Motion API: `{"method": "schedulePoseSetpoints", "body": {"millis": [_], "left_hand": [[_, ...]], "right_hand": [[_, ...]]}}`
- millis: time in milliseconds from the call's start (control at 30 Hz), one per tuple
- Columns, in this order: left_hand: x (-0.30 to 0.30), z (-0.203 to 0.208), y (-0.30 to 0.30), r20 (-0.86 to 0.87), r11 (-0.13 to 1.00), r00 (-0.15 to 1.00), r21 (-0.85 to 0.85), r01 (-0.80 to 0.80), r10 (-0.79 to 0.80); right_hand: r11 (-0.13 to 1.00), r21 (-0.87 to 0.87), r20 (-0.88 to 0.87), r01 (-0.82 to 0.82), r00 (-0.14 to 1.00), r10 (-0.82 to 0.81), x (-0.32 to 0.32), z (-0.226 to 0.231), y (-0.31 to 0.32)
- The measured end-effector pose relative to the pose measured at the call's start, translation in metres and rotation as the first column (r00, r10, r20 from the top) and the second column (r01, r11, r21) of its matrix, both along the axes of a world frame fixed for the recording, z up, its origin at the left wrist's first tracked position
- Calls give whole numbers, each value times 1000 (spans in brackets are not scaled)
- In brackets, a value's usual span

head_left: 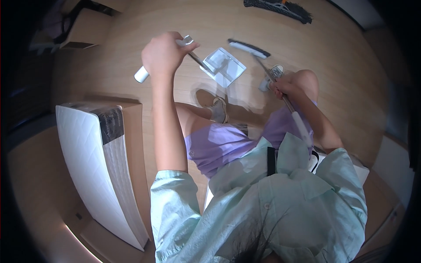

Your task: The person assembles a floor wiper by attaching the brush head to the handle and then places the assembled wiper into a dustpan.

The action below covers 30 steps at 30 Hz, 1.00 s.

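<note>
My left hand (164,52) is closed around the handle of a white long-handled dustpan (234,65). The handle's white end sticks out below my fist, and the pan rests on the wooden floor ahead of me. My right hand (283,87) grips the pole of a broom (249,49), whose white head with dark bristles is on the floor just right of the dustpan. The white upper grip of that pole slants back over my right thigh toward my body. Small debris in the pan, if any, cannot be made out.
A white quilted mattress (81,158) on a wooden base stands at my left. Another wide black-bristled broom head (280,9) lies at the far right. Wooden furniture (90,28) is at the far left. My shoes (221,109) are on the floor near the dustpan.
</note>
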<state>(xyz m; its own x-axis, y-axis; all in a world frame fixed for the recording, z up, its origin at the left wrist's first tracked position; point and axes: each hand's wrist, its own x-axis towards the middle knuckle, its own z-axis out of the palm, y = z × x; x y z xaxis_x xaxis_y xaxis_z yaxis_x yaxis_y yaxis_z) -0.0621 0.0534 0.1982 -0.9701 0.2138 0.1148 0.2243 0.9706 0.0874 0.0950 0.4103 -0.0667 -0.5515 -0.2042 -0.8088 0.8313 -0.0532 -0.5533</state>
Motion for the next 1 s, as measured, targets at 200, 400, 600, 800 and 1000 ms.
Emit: {"method": "schedulePoseSetpoints", "body": {"millis": [200, 400, 600, 800, 1000], "left_hand": [[-4, -4, 4, 71, 998, 996, -27, -49, 51], [-2, 3, 2, 66, 999, 997, -27, -43, 45], [-15, -8, -18, -17, 996, 996, -22, 82, -82], [-18, -6, -24, 28, 985, 985, 2, 172, -172], [-11, -2, -27, 17, 962, 964, -50, 268, -267]], "right_hand": [[964, -264, 368, -21, 922, 121, 32, 15, -33], [803, -574, 497, 159, 847, 187, 39, 47, -20], [810, -477, 525, 341, 850, -49, 27, 66, 0], [736, -566, 522, 371, 853, -28, 49, 68, -2], [686, -513, 600, 517, 787, -144, 60, 106, -22]]}}
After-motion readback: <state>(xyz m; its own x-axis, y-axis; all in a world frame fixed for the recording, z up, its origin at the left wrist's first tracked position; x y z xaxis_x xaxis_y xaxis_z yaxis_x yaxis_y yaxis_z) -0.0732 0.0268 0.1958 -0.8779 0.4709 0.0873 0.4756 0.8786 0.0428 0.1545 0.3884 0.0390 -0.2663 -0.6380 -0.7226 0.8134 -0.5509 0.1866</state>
